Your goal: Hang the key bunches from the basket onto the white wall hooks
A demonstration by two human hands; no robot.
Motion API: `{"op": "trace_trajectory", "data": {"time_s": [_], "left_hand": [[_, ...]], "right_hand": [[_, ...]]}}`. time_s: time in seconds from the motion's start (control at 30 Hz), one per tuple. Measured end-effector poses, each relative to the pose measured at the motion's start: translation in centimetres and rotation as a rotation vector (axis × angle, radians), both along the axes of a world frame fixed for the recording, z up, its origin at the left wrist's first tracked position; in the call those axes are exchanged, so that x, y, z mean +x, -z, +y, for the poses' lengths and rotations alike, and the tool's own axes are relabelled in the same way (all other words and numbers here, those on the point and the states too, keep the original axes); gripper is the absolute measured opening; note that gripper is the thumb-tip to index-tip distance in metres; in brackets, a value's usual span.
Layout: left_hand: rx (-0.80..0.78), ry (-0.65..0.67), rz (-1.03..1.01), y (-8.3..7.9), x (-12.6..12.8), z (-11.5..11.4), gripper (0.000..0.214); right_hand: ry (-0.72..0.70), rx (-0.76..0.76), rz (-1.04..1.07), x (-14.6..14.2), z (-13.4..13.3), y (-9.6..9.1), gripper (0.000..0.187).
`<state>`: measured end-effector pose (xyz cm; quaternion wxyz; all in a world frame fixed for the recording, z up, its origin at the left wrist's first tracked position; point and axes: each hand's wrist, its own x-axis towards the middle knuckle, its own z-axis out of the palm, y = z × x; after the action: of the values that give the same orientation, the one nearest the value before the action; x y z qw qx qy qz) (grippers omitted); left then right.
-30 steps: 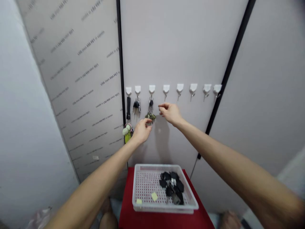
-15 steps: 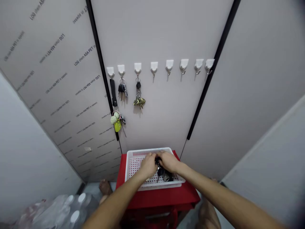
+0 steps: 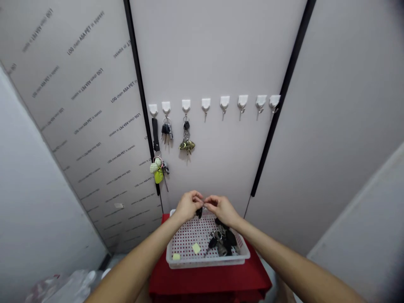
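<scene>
My left hand (image 3: 188, 206) and my right hand (image 3: 221, 208) meet just above the far rim of a white perforated basket (image 3: 176, 261). Between their pinched fingers they hold a small set of keys with a black head (image 3: 200, 211). More black-headed keys (image 3: 223, 243) lie in a heap in the basket's right half. On the wall above runs a row of white hooks (image 3: 206, 104). The three leftmost hooks carry a black strap with green charms (image 3: 157, 168), a black key bunch (image 3: 166, 129) and a brass charm on a chain (image 3: 187, 145).
The basket stands on a red stool (image 3: 208, 284). Two small yellow tags (image 3: 196, 248) lie inside it. Black vertical strips (image 3: 277, 109) divide the wall panels. Clear plastic bottles (image 3: 72, 286) sit on the floor at the lower left.
A second ago both hands were up at the third hook. They dropped into the basket, then rose slightly with a key set pinched between them.
</scene>
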<state>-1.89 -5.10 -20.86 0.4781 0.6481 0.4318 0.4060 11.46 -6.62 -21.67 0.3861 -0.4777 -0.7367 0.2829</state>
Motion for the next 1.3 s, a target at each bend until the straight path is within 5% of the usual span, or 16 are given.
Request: {"op": "trace_trajectory", "data": {"time_s": [0.17, 0.3, 0.5, 0.67, 0.8, 1.1, 1.2, 1.3], "left_hand": [[0.061, -0.088, -0.179, -4.4, 0.4, 0.6, 0.012], [0.306, -0.215, -0.203, -8.4, 0.7, 0.9, 0.010], [0.583, -0.224, -0.134, -13.0, 1.0, 1.8, 0.022], [0.730, -0.296, 0.055, -16.1, 1.4, 2.6, 0.031], [0.767, -0.333, 0.213, -17.8, 1.8, 3.0, 0.036], [0.773, -0.322, 0.308, -16.4, 1.7, 2.4, 0.038], [0.745, -0.293, 0.262, -13.8, 1.1, 1.2, 0.036], [0.658, -0.231, 0.241, -9.5, 0.9, 0.2, 0.032]], "right_hand": [[0.058, 0.005, 0.215, -0.7, 0.8, -4.4, 0.012], [0.162, 0.129, 0.291, -1.1, 1.7, -10.1, 0.007], [0.225, 0.345, 0.387, -1.6, 4.1, -17.8, 0.007], [0.278, 0.452, 0.427, -1.7, 6.3, -21.2, 0.008], [0.395, 0.470, 0.362, -1.7, 7.8, -22.0, 0.010], [0.478, 0.468, 0.208, -0.9, 8.4, -20.8, 0.019], [0.515, 0.501, 0.152, 0.2, 6.9, -18.8, 0.023], [0.475, 0.399, 0.023, 1.5, 4.7, -14.3, 0.026]]}}
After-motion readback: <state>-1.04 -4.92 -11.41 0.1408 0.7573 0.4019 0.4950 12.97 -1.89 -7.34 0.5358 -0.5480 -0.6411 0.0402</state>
